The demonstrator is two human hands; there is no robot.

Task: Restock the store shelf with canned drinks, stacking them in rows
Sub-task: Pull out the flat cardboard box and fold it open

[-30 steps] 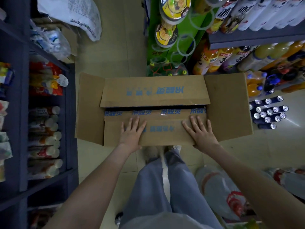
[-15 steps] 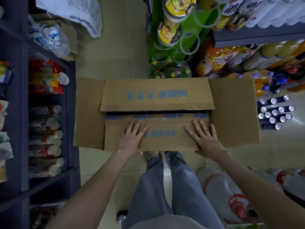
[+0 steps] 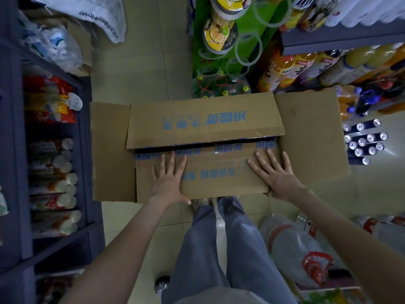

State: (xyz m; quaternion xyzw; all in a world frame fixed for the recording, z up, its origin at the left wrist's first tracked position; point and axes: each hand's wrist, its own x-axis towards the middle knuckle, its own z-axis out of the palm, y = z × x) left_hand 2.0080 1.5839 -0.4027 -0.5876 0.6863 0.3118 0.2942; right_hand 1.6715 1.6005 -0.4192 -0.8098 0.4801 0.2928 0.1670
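Cans point(image 3: 370, 138) stand clustered on the floor right of the box point(image 3: 206, 123), some cut off by its side flap. The box's contents are hidden, with only a dark slit between the flaps. Left hand point(image 3: 168, 183) and right hand point(image 3: 276, 174) lie flat with fingers spread on the near flap, the cans well beyond the right hand.

White plastic bag point(image 3: 87, 16) top left; noodle cups point(image 3: 220, 34) on green rack point(image 3: 197, 44); juice bottles point(image 3: 285, 70) right; wrapped bottle pack point(image 3: 289, 244) on floor, lower right.

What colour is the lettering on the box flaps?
Blue print on the brown cardboard box, clearest in the head view.
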